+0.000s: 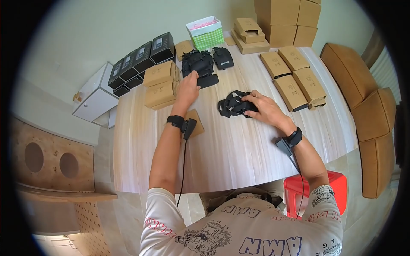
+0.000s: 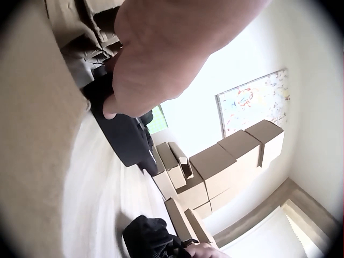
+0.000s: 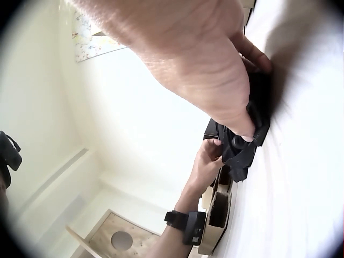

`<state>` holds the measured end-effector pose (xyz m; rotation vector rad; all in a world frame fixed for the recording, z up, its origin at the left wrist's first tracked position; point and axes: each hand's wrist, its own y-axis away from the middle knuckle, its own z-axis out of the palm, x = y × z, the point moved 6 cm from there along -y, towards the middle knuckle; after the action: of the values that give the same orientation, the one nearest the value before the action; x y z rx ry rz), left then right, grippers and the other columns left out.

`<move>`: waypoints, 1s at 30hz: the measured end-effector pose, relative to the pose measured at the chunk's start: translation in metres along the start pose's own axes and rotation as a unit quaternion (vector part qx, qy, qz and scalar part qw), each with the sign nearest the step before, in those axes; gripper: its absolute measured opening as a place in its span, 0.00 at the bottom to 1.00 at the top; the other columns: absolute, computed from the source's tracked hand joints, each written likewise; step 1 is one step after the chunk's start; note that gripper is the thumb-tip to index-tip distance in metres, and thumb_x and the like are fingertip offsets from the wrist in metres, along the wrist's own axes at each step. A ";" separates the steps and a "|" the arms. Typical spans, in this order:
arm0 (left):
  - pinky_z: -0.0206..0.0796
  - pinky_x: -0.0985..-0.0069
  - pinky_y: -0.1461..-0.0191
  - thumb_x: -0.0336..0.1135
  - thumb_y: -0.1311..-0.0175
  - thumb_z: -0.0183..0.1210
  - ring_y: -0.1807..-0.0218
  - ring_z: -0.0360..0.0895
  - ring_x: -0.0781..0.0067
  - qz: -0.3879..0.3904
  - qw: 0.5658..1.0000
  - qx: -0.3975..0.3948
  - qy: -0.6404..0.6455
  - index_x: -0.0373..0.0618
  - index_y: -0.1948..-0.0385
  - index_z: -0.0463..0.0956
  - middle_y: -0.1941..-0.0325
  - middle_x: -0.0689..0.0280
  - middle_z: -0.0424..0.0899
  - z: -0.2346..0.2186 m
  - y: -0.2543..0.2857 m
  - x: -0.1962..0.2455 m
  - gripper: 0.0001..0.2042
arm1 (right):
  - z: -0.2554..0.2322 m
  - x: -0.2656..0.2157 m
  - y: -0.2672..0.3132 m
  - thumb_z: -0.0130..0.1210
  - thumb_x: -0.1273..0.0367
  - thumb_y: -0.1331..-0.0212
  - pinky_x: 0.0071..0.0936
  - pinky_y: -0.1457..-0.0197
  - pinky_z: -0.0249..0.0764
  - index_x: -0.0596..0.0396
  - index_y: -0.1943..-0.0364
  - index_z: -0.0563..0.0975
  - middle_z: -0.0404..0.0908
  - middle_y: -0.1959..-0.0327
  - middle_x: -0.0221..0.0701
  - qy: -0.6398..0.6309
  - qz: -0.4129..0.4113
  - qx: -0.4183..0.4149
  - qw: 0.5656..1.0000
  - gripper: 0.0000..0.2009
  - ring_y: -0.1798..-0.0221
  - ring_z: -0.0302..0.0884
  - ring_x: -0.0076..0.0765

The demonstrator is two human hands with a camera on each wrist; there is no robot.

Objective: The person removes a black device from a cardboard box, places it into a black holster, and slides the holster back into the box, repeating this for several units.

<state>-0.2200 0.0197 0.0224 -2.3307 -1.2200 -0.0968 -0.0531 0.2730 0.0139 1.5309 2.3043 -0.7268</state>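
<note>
A heap of black gear (image 1: pixel 197 63) lies toward the back of the table, with a flat black piece (image 1: pixel 208 81) at its front edge. My left hand (image 1: pixel 188 90) holds that piece at its left end; the thumb lies on it in the left wrist view, and most of the fingers are hidden. Nearer the middle is a tangled black strap harness (image 1: pixel 232 104). My right hand (image 1: pixel 265 110) grips its right side, thumb and fingers around the webbing (image 3: pixel 242 156). A black pouch (image 1: pixel 223 58) with a white label stands right of the heap.
Brown cartons (image 1: pixel 161 85) and black boxes (image 1: pixel 143 55) line the left side. Several brown boxes (image 1: pixel 294 79) lie at the right, large cartons (image 1: pixel 282 21) behind. A green checked bag (image 1: pixel 206 34) stands at the back. A small cardboard piece (image 1: pixel 195 123) is under the left wrist.
</note>
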 end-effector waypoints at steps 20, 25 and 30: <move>0.73 0.60 0.37 0.27 0.39 0.71 0.43 0.80 0.44 0.043 0.954 -0.159 0.249 0.37 0.39 0.76 0.43 0.50 0.81 0.014 0.083 0.121 0.25 | 0.019 -0.009 -0.001 0.78 0.48 0.49 0.47 0.20 0.65 0.66 0.25 0.63 0.71 0.28 0.57 -0.044 -0.086 0.054 0.994 0.53 0.24 0.68 0.64; 0.72 0.61 0.33 0.26 0.38 0.70 0.40 0.79 0.44 0.032 0.962 -0.152 0.225 0.38 0.37 0.75 0.38 0.50 0.80 -0.015 0.101 0.121 0.26 | 0.017 -0.007 -0.004 0.79 0.50 0.51 0.44 0.21 0.67 0.58 0.27 0.69 0.73 0.30 0.51 -0.031 0.009 -0.005 0.999 0.49 0.25 0.68 0.60; 0.67 0.59 0.26 0.40 0.51 0.80 0.27 0.70 0.44 0.007 0.994 -0.064 -0.088 0.44 0.29 0.70 0.31 0.50 0.76 -0.078 0.137 0.070 0.43 | 0.016 -0.020 -0.002 0.79 0.54 0.51 0.46 0.28 0.70 0.55 0.33 0.76 0.77 0.39 0.45 0.026 -0.118 0.143 0.982 0.40 0.33 0.73 0.58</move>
<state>-0.0576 -0.0279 0.0554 -2.5017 -1.3171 0.0386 -0.0480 0.2481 0.0102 1.4121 2.5391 -1.1352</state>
